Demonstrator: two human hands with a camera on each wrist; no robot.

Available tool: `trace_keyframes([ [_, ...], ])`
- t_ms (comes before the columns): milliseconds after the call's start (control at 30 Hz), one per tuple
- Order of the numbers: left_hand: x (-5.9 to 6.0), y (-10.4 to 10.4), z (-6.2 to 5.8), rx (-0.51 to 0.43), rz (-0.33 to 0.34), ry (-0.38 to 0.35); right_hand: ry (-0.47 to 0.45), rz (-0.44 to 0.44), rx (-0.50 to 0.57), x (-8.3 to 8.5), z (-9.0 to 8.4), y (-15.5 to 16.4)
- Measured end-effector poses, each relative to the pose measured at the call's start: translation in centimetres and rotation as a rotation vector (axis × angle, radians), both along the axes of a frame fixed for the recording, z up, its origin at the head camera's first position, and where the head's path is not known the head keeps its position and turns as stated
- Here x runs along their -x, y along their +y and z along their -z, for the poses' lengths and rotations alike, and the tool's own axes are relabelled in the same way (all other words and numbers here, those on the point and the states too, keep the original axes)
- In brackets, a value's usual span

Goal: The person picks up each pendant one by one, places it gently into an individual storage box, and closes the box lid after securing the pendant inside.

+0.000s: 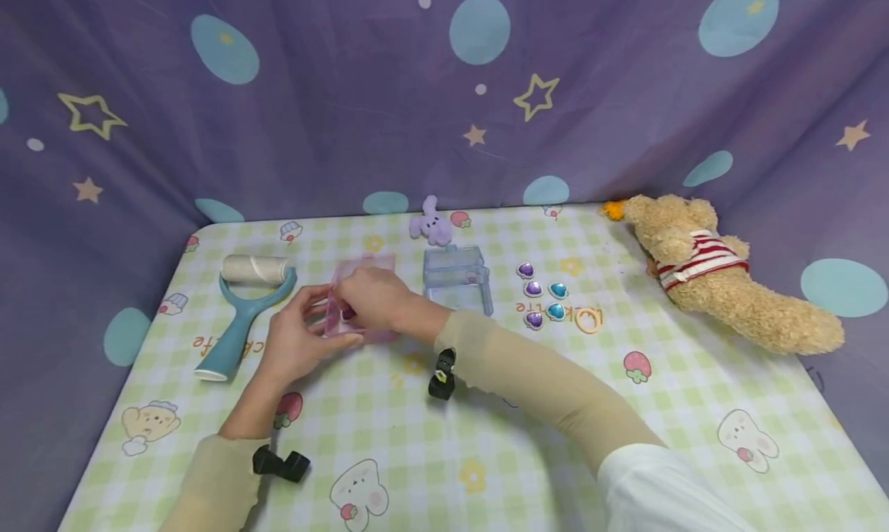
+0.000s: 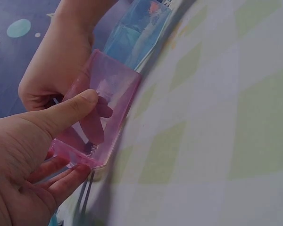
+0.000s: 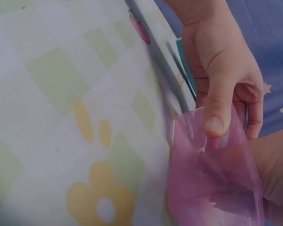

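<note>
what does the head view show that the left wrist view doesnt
Only the head view shows the lint roller, the teddy bear, the heart gems and the small purple plush. Only the left wrist view shows the left thumb pressed on the pink box's side. Both show the pink box, both hands on it and the blue box.

Pink see-thru box; pale blue clear box. Table cloth: green/white check w/ strawberries, bunnies. Backdrop: purple w/ blue dots, stars. Teal-handled roller. Tan bear, red/white stripes. Purple & blue gems.
</note>
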State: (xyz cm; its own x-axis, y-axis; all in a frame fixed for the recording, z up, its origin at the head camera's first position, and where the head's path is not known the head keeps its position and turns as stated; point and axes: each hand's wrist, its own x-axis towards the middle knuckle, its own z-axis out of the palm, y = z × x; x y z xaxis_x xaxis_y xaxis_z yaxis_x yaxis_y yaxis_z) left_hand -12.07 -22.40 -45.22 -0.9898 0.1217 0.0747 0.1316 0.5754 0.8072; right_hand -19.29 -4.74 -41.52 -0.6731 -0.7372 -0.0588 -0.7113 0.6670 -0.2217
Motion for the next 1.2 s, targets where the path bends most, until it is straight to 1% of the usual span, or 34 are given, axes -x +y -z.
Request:
trace_keyframes([
  [267, -0.2, 0.2, -0.4, -0.019, 0.001, -0.029, 0.014, -0.032, -0.013, 0.1, 0.3, -0.2],
  [667, -0.1, 0.2, -0.3, -0.023, -0.004, -0.020, 0.013, -0.037, -0.030, 0.2, 0.5, -0.3],
  [833, -0.1, 0.3, -0.3, -0.018, -0.004, -0.019, 0.002, -0.030, -0.020, 0.2, 0.5, -0.3],
  [933, 0.0, 0.3, -0.4, -0.011, 0.002, -0.023, -0.011, -0.042, -0.008, 0.3, 0.5, -0.2],
  [1067, 0.0, 0.1, -0.5, 0.000, 0.013, -0.028, -0.017, -0.067, 0.020, 0.4, -0.4, 0.3],
  [1200, 0.0, 0.0, -0.5, -0.001, 0.014, -0.043, -0.067, -0.066, 0.100, 0.4, -2.6, 1.3],
])
